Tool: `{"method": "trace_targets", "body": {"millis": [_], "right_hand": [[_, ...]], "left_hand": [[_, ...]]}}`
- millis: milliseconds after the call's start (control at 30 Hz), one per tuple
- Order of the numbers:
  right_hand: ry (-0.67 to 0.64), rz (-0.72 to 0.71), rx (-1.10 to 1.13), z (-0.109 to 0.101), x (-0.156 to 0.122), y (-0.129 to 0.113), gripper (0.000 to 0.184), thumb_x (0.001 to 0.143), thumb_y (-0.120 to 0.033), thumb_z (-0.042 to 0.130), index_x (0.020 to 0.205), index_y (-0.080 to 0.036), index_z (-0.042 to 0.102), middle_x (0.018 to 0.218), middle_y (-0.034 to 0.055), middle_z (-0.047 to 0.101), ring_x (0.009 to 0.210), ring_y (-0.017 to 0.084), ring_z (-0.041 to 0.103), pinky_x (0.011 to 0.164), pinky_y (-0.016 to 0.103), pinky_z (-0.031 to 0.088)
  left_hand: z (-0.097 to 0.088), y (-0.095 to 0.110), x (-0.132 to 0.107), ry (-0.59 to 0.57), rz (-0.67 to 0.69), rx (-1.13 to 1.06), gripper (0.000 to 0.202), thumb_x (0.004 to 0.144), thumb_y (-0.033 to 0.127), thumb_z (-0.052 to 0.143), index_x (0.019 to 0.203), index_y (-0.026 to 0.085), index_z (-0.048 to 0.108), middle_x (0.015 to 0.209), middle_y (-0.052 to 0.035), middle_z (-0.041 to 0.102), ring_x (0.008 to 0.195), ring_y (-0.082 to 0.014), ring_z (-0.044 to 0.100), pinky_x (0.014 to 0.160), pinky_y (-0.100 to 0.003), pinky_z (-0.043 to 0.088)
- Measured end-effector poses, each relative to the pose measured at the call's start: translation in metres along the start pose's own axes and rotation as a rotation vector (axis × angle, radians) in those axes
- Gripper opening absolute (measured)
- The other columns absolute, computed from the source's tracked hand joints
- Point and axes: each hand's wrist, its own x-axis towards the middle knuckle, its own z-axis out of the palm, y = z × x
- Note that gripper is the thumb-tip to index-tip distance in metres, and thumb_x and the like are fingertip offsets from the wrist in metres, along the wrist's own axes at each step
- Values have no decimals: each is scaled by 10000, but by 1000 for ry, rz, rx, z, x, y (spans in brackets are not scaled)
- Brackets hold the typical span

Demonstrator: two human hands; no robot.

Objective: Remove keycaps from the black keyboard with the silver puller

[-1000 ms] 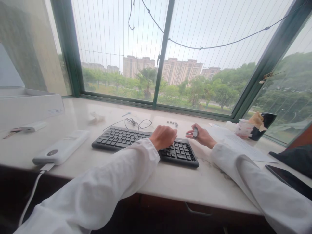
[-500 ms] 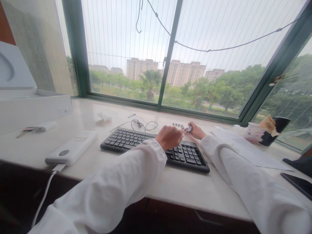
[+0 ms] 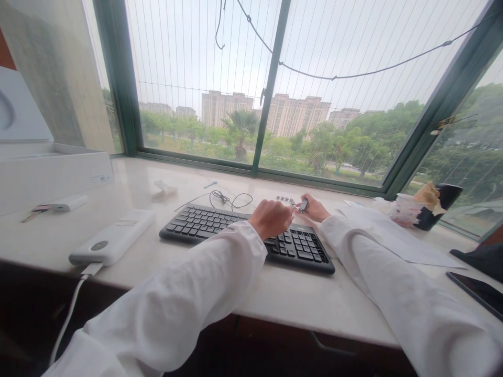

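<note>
A black keyboard (image 3: 210, 226) lies on the white ledge, with dark gaps along the right edge of its number pad where keycaps are off. Over its right half, my left hand (image 3: 272, 217) is closed, its fingertips pinched beside my right hand; what they hold is hidden. My right hand (image 3: 315, 209), just behind the number pad, grips a small dark grey oblong object (image 3: 304, 205) with a shiny end. The fingertips of both hands nearly meet at that end. Several small loose keycaps (image 3: 283, 199) sit in a row behind the keyboard.
To the left are a white power bank (image 3: 113, 238) with a cable, keys (image 3: 41, 209) and an open white box (image 3: 51, 173). A black cord (image 3: 222, 197) curls behind the keyboard. Papers (image 3: 393, 238), a cup (image 3: 404, 208) and a phone (image 3: 477, 293) are at right.
The whole view has shifted slightly, so things appear a little further left and up. Both hands keep almost the same pose, with the dark object still in my right hand.
</note>
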Motion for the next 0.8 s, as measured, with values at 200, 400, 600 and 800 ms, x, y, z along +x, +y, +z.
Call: {"method": "trace_targets", "body": {"millis": [200,400,600,800], "right_hand": [[-22,-19,9,1,4,1,464,624,-418,739,891,-262,393,927,37,747,815,215,684,805,339,473],[-18,-19,1,3,9,2,406,635,-376,727,895,-257,439,846,-12,730,775,194,662,757,308,475],[-1,9,-7,3,8,0,411,614,-352,748,894,-249,466,764,-21,698,703,179,623,671,280,460],[5,35,-18,3,2,0,446,645,-387,738,939,-254,429,786,-9,695,703,185,615,675,287,454]], "left_hand": [[1,0,0,-7,-5,10,302,932,322,435,930,179,701,759,-111,714,718,-277,696,621,-343,477],[1,0,0,-24,-18,24,306,935,324,427,887,179,692,758,-103,713,729,-267,696,639,-337,481],[-1,1,0,-56,-41,25,315,943,333,423,910,177,694,783,-115,713,768,-269,698,675,-343,484],[0,1,0,-49,-36,26,317,941,332,425,902,178,700,776,-113,714,752,-272,699,661,-342,482]]}}
